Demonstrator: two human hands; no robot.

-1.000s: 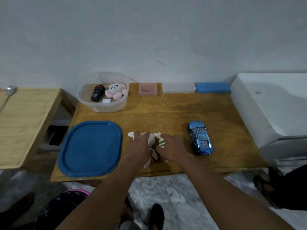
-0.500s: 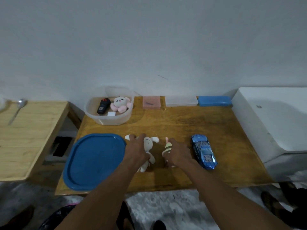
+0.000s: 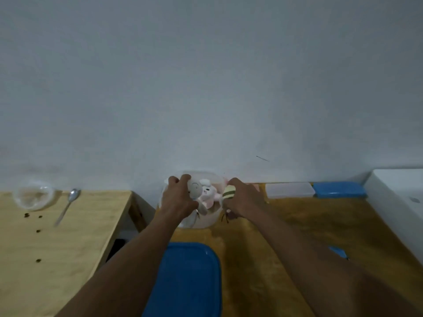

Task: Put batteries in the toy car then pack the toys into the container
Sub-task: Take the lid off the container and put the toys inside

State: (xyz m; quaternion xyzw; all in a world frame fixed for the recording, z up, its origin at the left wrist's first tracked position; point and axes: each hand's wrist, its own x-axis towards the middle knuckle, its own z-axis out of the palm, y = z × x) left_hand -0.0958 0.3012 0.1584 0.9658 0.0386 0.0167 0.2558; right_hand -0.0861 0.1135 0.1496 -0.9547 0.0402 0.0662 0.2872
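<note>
My left hand [image 3: 179,197] grips a white plush bunny [image 3: 195,191] over the clear plastic container [image 3: 206,219] at the back of the brown table. A pink plush toy [image 3: 209,193] lies inside the container. My right hand [image 3: 242,199] holds a small striped bee plush [image 3: 228,193] at the container's right rim. Only a sliver of the blue toy car [image 3: 338,251] shows past my right forearm. The black remote is hidden behind my left hand.
The blue container lid [image 3: 187,280] lies flat near me. A clear box [image 3: 289,190] and a blue box [image 3: 338,189] line the wall. A white appliance [image 3: 398,202] stands at right. The left table carries a glass bowl [image 3: 32,195] and a spoon [image 3: 68,205].
Both hands lifted the bunny and the bee from the table's front and carried them back to the container. The camera tilted up and forward.
</note>
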